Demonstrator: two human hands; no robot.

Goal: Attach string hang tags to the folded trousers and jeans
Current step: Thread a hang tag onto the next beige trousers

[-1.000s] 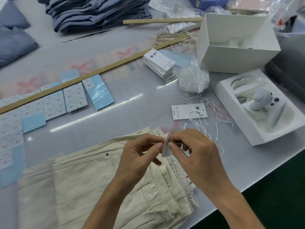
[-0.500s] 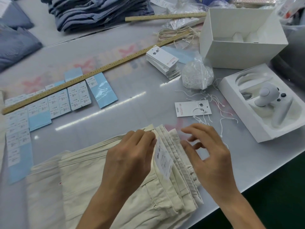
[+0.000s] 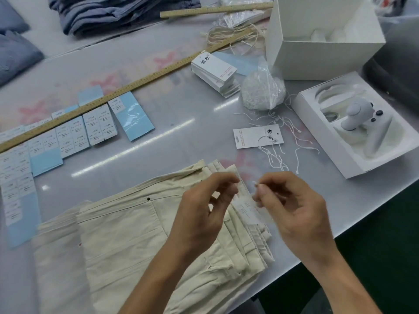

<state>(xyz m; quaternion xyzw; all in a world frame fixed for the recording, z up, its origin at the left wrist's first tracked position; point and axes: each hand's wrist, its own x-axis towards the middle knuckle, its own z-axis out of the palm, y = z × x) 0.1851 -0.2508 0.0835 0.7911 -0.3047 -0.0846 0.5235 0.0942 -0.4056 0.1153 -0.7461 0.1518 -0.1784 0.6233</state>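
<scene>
A stack of folded cream trousers (image 3: pixel 127 234) lies at the near table edge. Both hands hover over its right waistband end. My left hand (image 3: pixel 204 207) has thumb and forefinger pinched together at the top of a small white hang tag (image 3: pixel 246 206), which is blurred and hangs between the hands. My right hand (image 3: pixel 294 209) pinches the white string end (image 3: pixel 255 183) just right of the tag. A second hang tag (image 3: pixel 251 138) lies flat on the table beyond the hands, among loose white strings (image 3: pixel 285 132).
A stack of hang tags (image 3: pixel 215 71) and a clear bag of strings (image 3: pixel 260 94) sit further back. White box (image 3: pixel 317 55) and a tray with a white controller (image 3: pixel 358 118) stand at the right. Sticker sheets (image 3: pixel 68 137), a long wooden ruler (image 3: pixel 113 96) and blue jeans (image 3: pixel 108 12) lie left and back.
The hands have lifted off the waistband and drawn slightly apart. The tag, flat against the trousers half a second ago, now hangs between them with the right fingers pinching a string end.
</scene>
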